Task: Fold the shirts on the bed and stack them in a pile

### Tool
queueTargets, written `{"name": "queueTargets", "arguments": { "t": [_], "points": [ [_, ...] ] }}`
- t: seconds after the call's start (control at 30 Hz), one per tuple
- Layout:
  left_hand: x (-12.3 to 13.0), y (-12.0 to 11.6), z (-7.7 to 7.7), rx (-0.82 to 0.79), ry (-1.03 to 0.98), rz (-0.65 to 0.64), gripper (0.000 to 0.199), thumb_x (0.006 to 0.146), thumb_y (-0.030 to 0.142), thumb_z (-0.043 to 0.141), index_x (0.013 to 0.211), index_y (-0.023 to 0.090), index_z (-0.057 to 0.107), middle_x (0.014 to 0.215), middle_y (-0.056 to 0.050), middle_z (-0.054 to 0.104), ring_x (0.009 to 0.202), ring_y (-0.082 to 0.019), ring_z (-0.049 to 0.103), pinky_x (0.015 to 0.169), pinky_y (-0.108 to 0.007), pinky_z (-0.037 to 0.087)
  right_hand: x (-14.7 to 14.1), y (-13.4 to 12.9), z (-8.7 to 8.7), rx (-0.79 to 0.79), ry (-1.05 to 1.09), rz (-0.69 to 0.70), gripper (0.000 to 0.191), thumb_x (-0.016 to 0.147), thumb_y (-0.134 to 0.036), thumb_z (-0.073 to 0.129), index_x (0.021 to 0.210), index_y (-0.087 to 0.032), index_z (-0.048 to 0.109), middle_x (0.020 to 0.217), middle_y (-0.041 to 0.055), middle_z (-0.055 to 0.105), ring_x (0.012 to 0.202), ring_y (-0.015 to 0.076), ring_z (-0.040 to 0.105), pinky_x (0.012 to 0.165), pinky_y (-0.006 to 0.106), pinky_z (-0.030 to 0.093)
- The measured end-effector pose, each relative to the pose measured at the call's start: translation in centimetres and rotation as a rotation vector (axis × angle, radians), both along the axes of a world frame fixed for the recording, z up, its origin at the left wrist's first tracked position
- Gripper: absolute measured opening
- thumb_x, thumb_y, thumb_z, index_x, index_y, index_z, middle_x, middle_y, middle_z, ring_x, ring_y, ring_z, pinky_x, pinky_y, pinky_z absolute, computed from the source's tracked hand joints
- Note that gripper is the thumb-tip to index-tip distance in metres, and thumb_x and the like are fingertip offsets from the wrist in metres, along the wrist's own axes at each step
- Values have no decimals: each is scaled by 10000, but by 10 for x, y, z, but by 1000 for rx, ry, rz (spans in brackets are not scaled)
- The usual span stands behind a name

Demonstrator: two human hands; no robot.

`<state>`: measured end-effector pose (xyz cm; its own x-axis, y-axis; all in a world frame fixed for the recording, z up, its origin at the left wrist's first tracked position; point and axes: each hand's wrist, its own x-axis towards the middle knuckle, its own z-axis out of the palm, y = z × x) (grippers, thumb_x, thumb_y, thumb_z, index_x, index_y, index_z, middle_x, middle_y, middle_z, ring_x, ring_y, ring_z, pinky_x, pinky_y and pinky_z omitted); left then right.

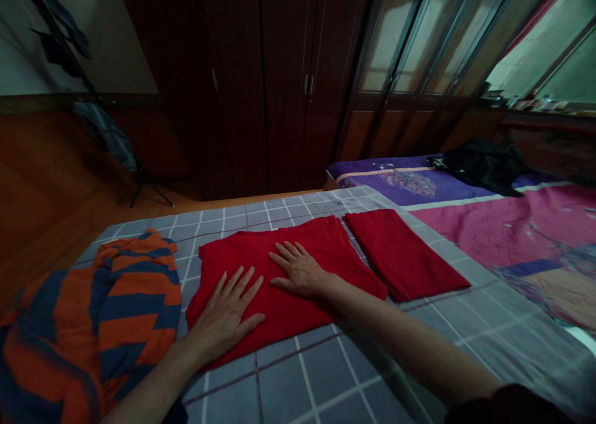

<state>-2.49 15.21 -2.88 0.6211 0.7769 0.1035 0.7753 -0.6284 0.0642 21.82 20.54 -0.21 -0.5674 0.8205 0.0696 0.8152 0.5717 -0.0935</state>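
A red garment (307,238), perhaps a shirt, lies spread fairly flat on a grey checked bed cover (307,374). My left hand (228,309) rests on its left part, fingers spread and palm down. Nearer its middle lies my right hand (298,269), also flat with the fingers stretched out. Neither hand grips the cloth. Just to the right, close to the garment's edge, is a neatly folded red cloth piece (400,256). An orange and blue striped garment (135,306) lies rumpled on the left side.
Beyond the bed stands a dark wooden wardrobe (288,120). A second bed with a purple and pink cover (488,225) adjoins on the right, with a black garment or bag (484,163) on it. A coat stand (151,191) is at the far left.
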Motion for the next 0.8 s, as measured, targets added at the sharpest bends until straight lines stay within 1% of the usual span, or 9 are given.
{"name": "queueTargets", "arguments": {
  "t": [0.1,0.2,0.27,0.33,0.47,0.53,0.63,0.73,0.8],
  "points": [
    [-2,0,1,-20,-24,-2,632,916,582,351,1471,310,216,1542,-51,227,1410,-296,193,1122,-512,138,45,26,1,10,-62,-129,702,893,-653,313,1438,-210,342,1500,86,316,1390,254,229,1121,418,175],
    [-2,1,3,-57,-37,-2,635,918,587,340,1474,321,185,1552,-49,184,1418,-294,163,1126,-512,120,100,40,4,61,-72,-335,663,932,-568,292,1426,-131,352,1482,159,325,1367,311,266,1093,469,205],
    [-2,0,5,-82,-45,3,639,917,594,334,1474,324,178,1555,-49,170,1421,-292,149,1128,-513,111,122,45,3,93,-73,-444,656,944,-525,279,1415,-74,346,1461,207,337,1346,329,299,1070,473,241],
    [-1,0,6,-104,-51,9,639,916,597,331,1473,319,185,1555,-50,168,1423,-291,143,1130,-513,103,129,48,1,112,-73,-492,641,942,-506,301,1401,-61,356,1440,204,370,1327,317,332,1058,442,267],
    [-1,0,8,-128,-62,27,643,911,607,332,1467,302,225,1550,-56,190,1421,-295,148,1131,-520,95,118,45,6,144,-64,-528,605,917,-494,379,1365,-88,401,1372,181,459,1244,302,431,1015,402,323],
    [-1,0,8,-137,-70,28,649,907,610,337,1465,293,238,1546,-58,207,1419,-294,158,1131,-518,103,113,33,15,170,-50,-556,603,912,-470,395,1365,-73,390,1362,195,462,1227,305,446,987,390,351],
    [-3,1,9,-134,-91,8,652,908,605,345,1466,283,242,1541,-57,226,1417,-285,169,1134,-506,117,115,-3,27,179,-26,-591,549,908,-425,407,1334,-80,430,1307,185,518,1174,287,503,921,352,404],
    [-3,1,11,-141,-101,6,647,911,598,347,1466,283,244,1541,-53,231,1419,-281,164,1136,-503,122,126,-46,29,71,-8,-687,458,887,-439,430,1221,-149,550,1125,136,642,983,271,621,765,329,456],
    [-2,0,14,-165,-91,17,651,910,601,344,1467,279,246,1542,-54,227,1421,-280,156,1137,-505,119,133,-67,26,-25,-1,-756,403,867,-446,457,1136,-186,606,1037,109,677,899,264,651,693,318,453]
  ]
}}
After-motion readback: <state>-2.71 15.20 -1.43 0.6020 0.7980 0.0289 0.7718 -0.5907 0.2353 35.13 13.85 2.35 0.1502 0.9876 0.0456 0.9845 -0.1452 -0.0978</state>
